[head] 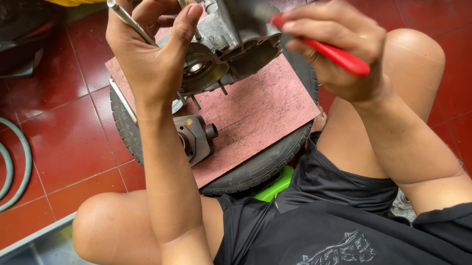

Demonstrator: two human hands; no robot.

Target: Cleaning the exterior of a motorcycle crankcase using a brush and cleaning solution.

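Red floor tiles (67, 138) lie under a tyre (263, 167) topped with a pink board (263, 109). Above the board I hold a grey engine casing (227, 48). My left hand (149, 54) is closed on the casing's left side, a steel rod (129, 21) between its fingers. My right hand (335, 52), just right of the casing, grips a red-handled tool (333, 55) whose long axis runs up-left, tip at the casing.
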